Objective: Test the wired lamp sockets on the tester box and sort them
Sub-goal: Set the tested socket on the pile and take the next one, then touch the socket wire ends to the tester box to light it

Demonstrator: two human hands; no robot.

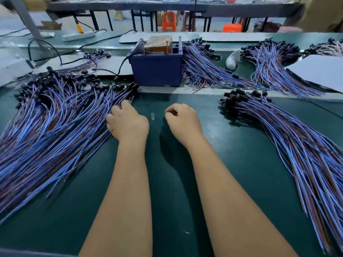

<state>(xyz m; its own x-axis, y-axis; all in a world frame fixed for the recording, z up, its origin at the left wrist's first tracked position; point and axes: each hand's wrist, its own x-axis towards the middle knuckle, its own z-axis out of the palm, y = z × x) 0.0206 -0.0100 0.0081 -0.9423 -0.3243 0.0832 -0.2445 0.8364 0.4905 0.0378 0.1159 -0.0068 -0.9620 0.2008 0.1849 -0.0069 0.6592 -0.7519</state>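
Note:
A big heap of wired lamp sockets (55, 115), black sockets on blue and red-brown wires, covers the left of the green mat. My left hand (128, 123) lies on its right edge, fingers curled into the wires. My right hand (182, 121) hovers over bare mat, fingers curled with nothing visible in them. A small clear bulb (152, 115) lies between the hands. A second heap of sockets (289, 138) fans out on the right. The blue tester box (156, 69) stands behind the hands at the mat's far edge.
More socket bundles (207, 69) lie behind and right of the tester box. A white sheet (321, 71) sits at far right, a white plastic object (232, 60) near it. A black cable (61, 58) runs left of the box. Orange stools (168, 21) stand beyond the bench.

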